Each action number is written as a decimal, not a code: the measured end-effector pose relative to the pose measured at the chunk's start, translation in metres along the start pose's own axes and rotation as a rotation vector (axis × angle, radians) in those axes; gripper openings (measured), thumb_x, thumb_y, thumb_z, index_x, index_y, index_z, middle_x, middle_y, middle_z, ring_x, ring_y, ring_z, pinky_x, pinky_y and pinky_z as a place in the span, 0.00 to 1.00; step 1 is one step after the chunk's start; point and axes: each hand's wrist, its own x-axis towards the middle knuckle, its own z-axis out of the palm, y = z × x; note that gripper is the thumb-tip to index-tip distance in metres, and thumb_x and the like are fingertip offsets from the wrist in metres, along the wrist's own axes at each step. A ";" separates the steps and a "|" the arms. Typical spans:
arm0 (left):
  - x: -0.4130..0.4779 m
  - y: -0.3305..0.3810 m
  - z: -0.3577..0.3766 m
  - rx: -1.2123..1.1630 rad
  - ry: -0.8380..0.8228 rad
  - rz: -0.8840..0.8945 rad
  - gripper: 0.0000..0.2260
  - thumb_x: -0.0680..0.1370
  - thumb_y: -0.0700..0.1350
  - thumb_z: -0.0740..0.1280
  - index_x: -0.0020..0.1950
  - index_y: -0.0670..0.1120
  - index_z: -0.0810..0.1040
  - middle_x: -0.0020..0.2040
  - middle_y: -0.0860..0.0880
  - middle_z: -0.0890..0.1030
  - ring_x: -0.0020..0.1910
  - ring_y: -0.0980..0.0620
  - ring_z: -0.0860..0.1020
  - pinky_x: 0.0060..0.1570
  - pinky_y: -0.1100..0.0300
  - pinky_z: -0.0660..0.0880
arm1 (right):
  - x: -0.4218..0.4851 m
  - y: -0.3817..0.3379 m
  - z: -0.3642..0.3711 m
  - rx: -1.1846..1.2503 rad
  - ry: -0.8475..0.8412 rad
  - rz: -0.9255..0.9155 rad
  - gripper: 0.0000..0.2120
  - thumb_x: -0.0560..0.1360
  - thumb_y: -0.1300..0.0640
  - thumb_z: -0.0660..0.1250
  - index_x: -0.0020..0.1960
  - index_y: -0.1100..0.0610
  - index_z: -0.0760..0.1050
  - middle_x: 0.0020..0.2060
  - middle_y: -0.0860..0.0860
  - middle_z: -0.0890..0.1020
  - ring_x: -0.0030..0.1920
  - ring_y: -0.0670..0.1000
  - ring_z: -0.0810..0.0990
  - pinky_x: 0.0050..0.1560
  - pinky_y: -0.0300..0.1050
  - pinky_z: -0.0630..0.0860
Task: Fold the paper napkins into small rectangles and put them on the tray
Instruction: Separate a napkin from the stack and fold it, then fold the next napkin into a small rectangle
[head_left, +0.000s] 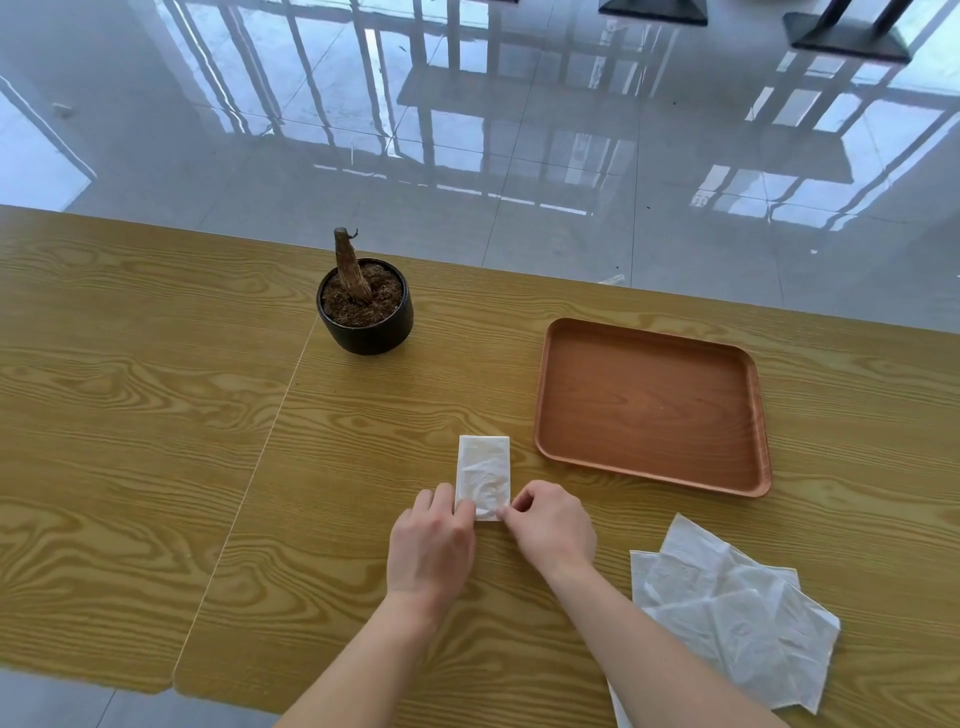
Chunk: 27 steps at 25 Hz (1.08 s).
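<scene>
A white paper napkin (483, 467), folded into a narrow rectangle, lies flat on the wooden table just left of the tray. My left hand (434, 545) grips its near left corner. My right hand (553, 522) pinches its near right corner between thumb and fingers. The brown wooden tray (550, 395) sits to the right and slightly farther away, with nothing on it. A loose pile of unfolded white napkins (727, 613) lies at the near right, beside my right forearm.
A black pot (371, 332) with soil and a bare stump stands at the far middle of the table. A seam (260, 457) between two tabletops runs left of my hands. Glossy tiled floor lies beyond the table's far edge.
</scene>
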 end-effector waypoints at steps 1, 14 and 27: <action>-0.003 -0.001 0.002 0.016 -0.003 0.012 0.05 0.67 0.38 0.71 0.36 0.45 0.76 0.33 0.47 0.74 0.30 0.46 0.72 0.23 0.54 0.70 | 0.000 0.000 0.000 -0.007 -0.002 -0.010 0.11 0.70 0.41 0.70 0.37 0.47 0.75 0.34 0.42 0.80 0.39 0.50 0.79 0.35 0.44 0.70; -0.056 0.065 0.000 -0.223 -0.107 0.049 0.07 0.75 0.46 0.66 0.48 0.45 0.81 0.45 0.50 0.78 0.41 0.48 0.75 0.38 0.52 0.77 | -0.063 0.144 -0.087 0.258 0.172 -0.134 0.06 0.74 0.53 0.73 0.38 0.47 0.79 0.32 0.40 0.82 0.40 0.37 0.79 0.35 0.34 0.70; -0.060 0.156 0.024 -0.062 -0.251 0.093 0.19 0.71 0.62 0.71 0.53 0.52 0.74 0.50 0.52 0.72 0.51 0.50 0.72 0.46 0.57 0.70 | -0.073 0.228 -0.105 -0.312 0.060 -0.417 0.24 0.79 0.56 0.65 0.74 0.49 0.67 0.71 0.42 0.68 0.65 0.51 0.69 0.64 0.44 0.72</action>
